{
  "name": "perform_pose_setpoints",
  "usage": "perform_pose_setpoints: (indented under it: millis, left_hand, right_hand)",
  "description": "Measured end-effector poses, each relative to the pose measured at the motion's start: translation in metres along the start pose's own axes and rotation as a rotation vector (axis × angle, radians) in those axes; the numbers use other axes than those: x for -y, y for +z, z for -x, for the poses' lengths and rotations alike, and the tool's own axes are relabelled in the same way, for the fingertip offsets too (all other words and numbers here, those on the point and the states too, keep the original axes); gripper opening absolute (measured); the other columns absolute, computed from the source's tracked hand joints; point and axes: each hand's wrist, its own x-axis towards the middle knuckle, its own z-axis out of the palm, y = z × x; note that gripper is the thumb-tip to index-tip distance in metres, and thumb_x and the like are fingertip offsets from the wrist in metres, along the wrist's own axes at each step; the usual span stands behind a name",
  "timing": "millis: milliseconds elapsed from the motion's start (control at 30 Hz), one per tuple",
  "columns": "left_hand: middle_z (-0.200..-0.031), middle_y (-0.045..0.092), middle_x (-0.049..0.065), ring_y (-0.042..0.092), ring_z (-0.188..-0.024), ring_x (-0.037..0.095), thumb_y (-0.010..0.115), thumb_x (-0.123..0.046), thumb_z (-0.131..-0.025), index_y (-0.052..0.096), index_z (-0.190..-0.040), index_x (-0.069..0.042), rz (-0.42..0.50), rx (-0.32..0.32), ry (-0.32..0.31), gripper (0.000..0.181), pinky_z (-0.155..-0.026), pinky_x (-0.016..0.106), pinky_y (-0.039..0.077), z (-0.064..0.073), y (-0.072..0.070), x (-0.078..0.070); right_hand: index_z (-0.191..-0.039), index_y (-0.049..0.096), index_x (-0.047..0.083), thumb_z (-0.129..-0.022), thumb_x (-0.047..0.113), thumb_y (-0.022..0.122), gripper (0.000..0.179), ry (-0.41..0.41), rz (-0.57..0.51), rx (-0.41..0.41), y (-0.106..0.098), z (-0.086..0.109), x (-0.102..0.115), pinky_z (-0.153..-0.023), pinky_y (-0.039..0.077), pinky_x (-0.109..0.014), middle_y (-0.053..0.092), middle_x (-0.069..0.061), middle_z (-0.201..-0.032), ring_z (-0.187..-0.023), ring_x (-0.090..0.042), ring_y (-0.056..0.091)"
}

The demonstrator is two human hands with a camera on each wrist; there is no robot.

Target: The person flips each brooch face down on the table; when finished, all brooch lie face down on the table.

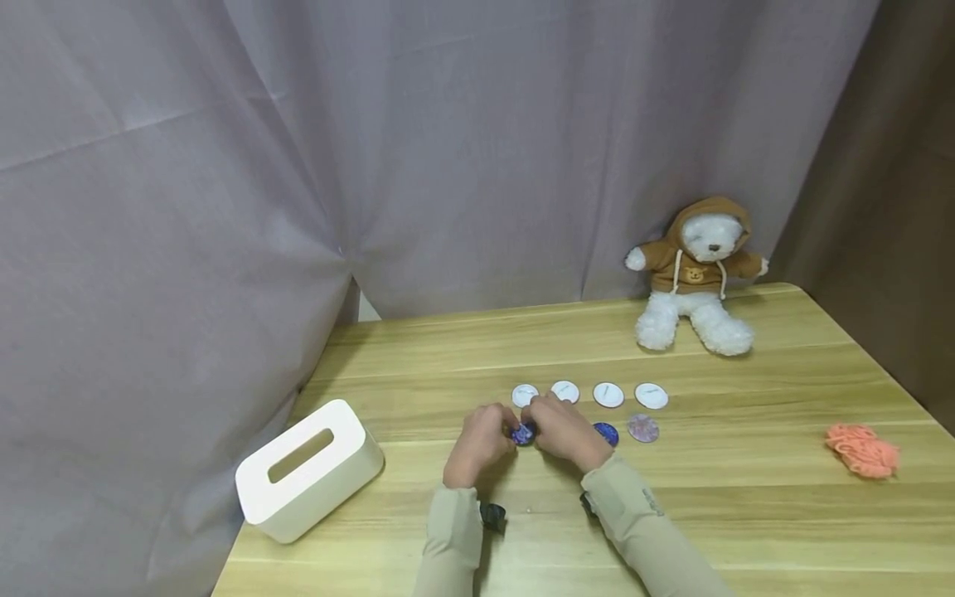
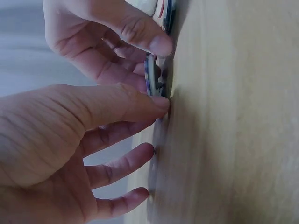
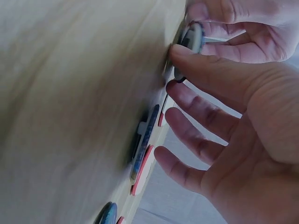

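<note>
Pinching blue badge [image 1: 523, 434] from both sides: left hand [image 1: 483, 438] at left edge, right hand [image 1: 563, 427] at right; fingers [image 2: 119, 134] clamped on it, badge between them over tabletop [image 1: 537, 555].

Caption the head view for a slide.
Left fingers and right fingers hold a blue disc, with four white discs and a teddy bear farther back.

Forearms [image 1: 452, 543] stretched forward; left fingers [image 2: 122, 164], right fingers [image 3: 202, 108] close together, both pinching.

back: creased grey curtain [image 1: 477, 149] | right: dark brown drape [image 1: 888, 207] | below: pale wood-grain tabletop [image 1: 746, 522]
</note>
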Motion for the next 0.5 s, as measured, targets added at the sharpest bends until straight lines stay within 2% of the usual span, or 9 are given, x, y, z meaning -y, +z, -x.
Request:
perform_pose_setpoints:
  millis: [267,500]
  left_hand:
    - [-0.085,0.075,-0.001,0.070,-0.082,0.014,0.081,0.002,-0.078,0.077,-0.082,-0.009,0.081,-0.021,0.016,0.012,-0.076,0.027,0.054,0.0010,-0.0056,0.0027]
    - [-0.080,0.074,-0.002,0.064,-0.072,0.008,0.079,0.002,-0.082,0.077,-0.083,-0.008,0.191,-0.024,-0.003,0.010,-0.069,0.026,0.052,0.0031,-0.0087,0.0064]
  right_hand:
    - [-0.070,0.068,0.010,-0.067,-0.011,0.070,0.021,-0.048,-0.048,-0.027,-0.0017,-0.0016,-0.0062,-0.063,0.046,-0.033,0.060,0.006,-0.067,-0.064,-0.013,0.051]
    - [-0.070,0.069,0.011,-0.079,-0.005,0.073,0.018,-0.042,-0.096,-0.043,-0.0039,0.0018,-0.0073,-0.062,0.042,-0.032,0.054,0.009,-0.064,-0.062,-0.011,0.047]
